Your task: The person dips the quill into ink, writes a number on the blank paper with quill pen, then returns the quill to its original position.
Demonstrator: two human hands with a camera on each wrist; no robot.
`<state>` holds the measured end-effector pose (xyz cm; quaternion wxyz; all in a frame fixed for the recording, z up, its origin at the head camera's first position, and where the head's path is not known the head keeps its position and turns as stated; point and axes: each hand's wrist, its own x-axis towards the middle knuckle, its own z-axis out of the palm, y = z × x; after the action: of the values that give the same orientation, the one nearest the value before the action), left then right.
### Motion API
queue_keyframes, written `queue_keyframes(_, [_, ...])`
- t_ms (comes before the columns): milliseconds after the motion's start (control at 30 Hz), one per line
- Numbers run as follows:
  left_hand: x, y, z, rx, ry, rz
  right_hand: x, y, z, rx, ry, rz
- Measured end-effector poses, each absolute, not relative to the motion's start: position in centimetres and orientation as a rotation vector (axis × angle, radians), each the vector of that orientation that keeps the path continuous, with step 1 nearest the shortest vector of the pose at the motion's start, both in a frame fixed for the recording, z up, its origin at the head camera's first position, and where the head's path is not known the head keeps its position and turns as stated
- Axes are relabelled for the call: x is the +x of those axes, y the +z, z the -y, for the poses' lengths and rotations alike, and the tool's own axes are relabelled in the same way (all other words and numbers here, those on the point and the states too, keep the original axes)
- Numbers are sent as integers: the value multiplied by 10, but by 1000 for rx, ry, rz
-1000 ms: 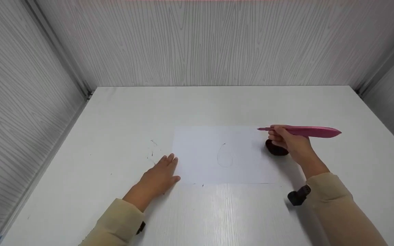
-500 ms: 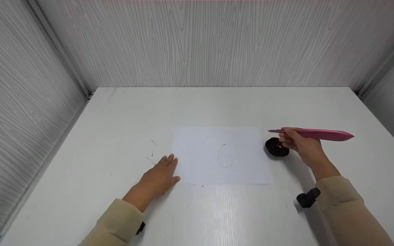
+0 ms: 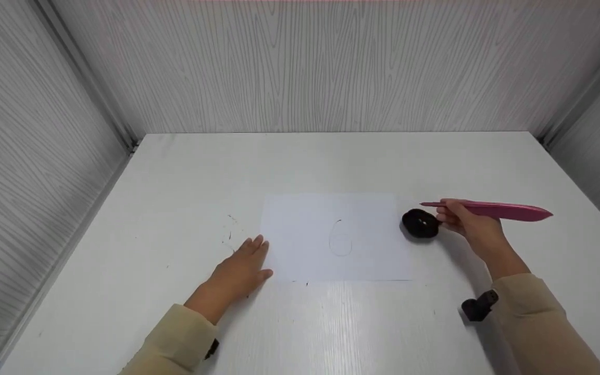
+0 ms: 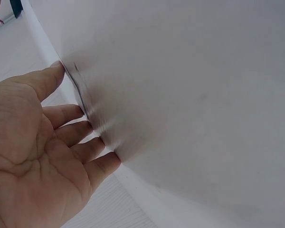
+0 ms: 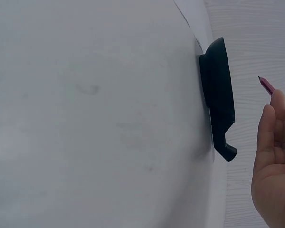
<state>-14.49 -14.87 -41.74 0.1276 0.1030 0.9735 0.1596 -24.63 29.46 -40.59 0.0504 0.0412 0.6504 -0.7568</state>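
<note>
White table (image 3: 331, 161): our left hand (image 3: 237, 271) lies flat, steadying the paper (image 3: 300, 245). Our right hand (image 3: 469, 229) pinches the pink pen (image 3: 508, 211) beside the dark inkpot (image 3: 421, 224), likely for dipping

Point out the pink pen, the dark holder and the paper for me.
pink pen (image 3: 508, 211), head view, mid-barrel
dark holder (image 3: 421, 224), head view, its top
paper (image 3: 300, 229), head view, bare left part
</note>
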Motion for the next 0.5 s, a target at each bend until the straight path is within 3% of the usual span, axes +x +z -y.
queue_keyframes(500, [-147,-421,148,302,391,-2853,-241,-411,-312,127,-2266,-2025])
